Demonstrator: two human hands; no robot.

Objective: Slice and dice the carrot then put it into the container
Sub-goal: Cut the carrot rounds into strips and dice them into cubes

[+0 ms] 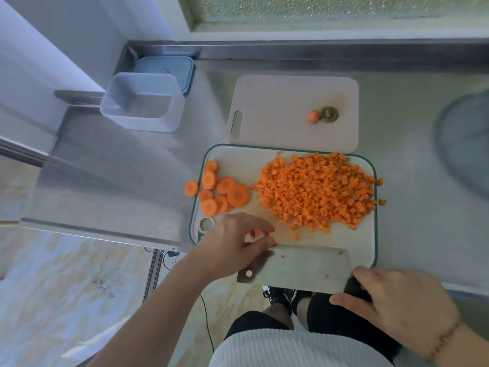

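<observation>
Dicing at near edge of cutting board point(232, 165); rounds point(218, 192) wait at its left.
Left hand point(235, 243) pinches carrot bits point(255, 234); right hand point(402, 300) grips cleaver point(299, 268) — tuck fingertips.

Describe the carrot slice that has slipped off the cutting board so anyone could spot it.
Find the green-rimmed cutting board nearest the person. Just past its left edge, one round slice lies on the steel counter, alone, while the other rounds overlap on the board.

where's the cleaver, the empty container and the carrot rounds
cleaver point(296, 268), head view, middle of the flat blade
container point(143, 103), head view, bare inside floor
carrot rounds point(238, 195), head view, face of the largest slice
</observation>
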